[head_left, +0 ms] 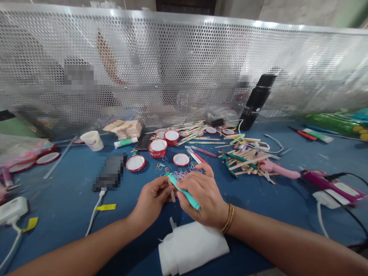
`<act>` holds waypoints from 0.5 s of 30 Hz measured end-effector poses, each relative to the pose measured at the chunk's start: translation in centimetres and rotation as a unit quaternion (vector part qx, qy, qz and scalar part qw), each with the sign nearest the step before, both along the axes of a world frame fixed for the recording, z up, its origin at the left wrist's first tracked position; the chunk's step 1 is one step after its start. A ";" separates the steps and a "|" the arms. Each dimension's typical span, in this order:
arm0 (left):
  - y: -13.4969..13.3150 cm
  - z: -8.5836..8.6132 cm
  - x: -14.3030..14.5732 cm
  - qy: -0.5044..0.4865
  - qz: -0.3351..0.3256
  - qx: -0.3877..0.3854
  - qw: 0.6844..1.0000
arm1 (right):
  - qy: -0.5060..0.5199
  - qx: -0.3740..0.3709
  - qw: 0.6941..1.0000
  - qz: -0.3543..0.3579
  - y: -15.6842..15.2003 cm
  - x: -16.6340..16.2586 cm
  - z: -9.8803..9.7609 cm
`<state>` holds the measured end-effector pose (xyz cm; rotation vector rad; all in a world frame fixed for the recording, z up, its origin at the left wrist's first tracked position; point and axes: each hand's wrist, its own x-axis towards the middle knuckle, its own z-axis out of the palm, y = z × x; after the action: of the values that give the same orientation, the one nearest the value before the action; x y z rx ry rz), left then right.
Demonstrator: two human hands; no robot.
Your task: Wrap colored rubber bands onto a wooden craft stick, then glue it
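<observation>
Right hand (203, 196) grips a teal pen (188, 196); left hand (152, 197) pinches a thin stick (173, 196).
The stick is partly hidden; a white bundle (194, 249) lies at 6 o'clock.

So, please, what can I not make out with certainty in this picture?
All in the head view:
- Stick: partly covered by the left hand.
- Pen: partly covered by the right hand.
- Phone: display masked by pixelation.
- Black bottle: lettering too small.
- Green plastic: cut off by the right edge.
</observation>
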<state>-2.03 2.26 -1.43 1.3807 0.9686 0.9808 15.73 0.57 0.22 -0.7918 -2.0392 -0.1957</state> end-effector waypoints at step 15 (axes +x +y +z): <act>-0.1 0.0 0.0 -0.010 0.004 -0.017 1.000 | 0.014 -0.002 1.000 -0.010 0.1 0.1 -0.1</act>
<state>-2.03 2.20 -1.45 1.3375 0.9732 0.9784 15.81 0.65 0.15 -0.8132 -2.0068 -0.1903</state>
